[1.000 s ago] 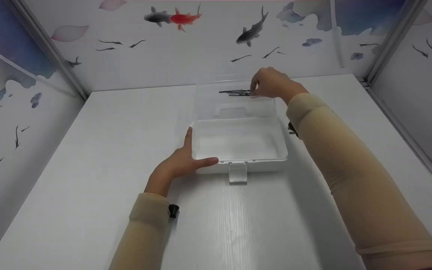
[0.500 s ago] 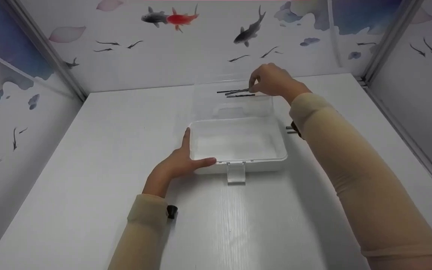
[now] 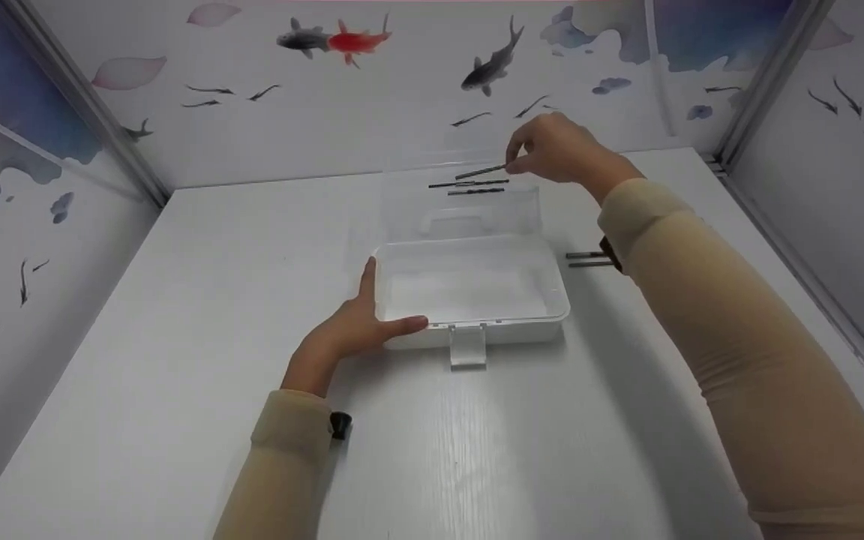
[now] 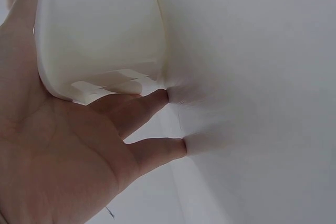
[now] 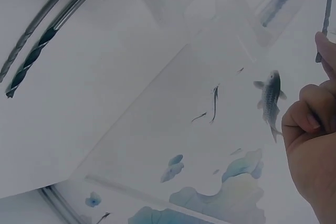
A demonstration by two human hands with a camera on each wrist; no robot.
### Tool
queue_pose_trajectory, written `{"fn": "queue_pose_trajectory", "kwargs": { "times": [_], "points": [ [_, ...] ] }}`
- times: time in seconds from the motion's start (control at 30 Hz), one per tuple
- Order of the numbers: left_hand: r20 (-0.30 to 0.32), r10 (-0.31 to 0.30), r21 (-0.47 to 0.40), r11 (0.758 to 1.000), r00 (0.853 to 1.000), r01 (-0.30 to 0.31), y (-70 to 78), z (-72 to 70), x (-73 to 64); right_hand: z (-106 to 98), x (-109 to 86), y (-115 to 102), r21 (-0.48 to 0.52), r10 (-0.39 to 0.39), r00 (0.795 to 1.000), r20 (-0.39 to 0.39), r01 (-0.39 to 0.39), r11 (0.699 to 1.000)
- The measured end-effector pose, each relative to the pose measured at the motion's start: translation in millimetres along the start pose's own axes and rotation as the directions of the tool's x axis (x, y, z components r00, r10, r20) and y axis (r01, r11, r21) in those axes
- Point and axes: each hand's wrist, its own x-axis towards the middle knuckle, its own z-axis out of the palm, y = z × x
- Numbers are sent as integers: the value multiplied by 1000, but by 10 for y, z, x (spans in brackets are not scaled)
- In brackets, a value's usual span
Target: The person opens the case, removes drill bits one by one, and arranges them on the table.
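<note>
My left hand [image 3: 349,324] braces the near left corner of a white plastic box [image 3: 469,334]. Its thumb lies along the front rim, and straight fingers [image 4: 157,153] reach down beside the box in the left wrist view. Behind the box its clear lid [image 3: 402,214] is folded back. Between thumb and fingertip my right hand [image 3: 556,148] pinches a thin drill bit [image 3: 481,172] above the lid; the right wrist view shows this drill bit [image 5: 327,9] upright. Two other thin drill bits [image 3: 475,191] lie side by side just below it, overlapping the lid.
Two thicker drill bits [image 5: 39,51] lie on the white table [image 3: 177,337] right of the box, partly hidden by my right sleeve [image 3: 702,300] in the head view. A clear latch [image 3: 468,349] hangs from the box front. Printed panels [image 3: 327,112] stand behind and at both sides.
My right hand has picked one thin drill bit out of the group over the lid and raised it up and slightly right. The left hand keeps its place at the box corner.
</note>
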Motion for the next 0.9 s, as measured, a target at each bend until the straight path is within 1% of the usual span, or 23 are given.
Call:
{"fn": "queue_pose_trajectory", "kwargs": {
  "times": [0.17, 0.3, 0.43, 0.57, 0.77, 0.9],
  "points": [
    [-5, 3, 0, 1000, 1000, -3, -21, -2, -1, -71, -55, 32, 73, 12, 1000, 3, -12, 997],
    [-5, -1, 6, 1000, 1000, 1, -23, 3, 11, -113, -116, 88, 128, 5, 1000, 5, -5, 992],
    [-11, 5, 8, 1000, 1000, -5, -8, 8, 19, -131, -195, 146, 162, 9, 1000, -15, -6, 987],
    [-19, 5, 10, 1000, 1000, -5, 6, 2, 22, -144, -276, 200, 185, 14, 1000, -27, -9, 983],
    [-7, 1, 12, 1000, 1000, -1, 2, -1, 24, -166, -388, 288, 191, 40, 999, 5, -40, 981],
    [-9, 2, 8, 1000, 1000, -2, -5, 25, 22, -166, -461, 333, 181, 43, 999, 9, -44, 982]
  ]
}}
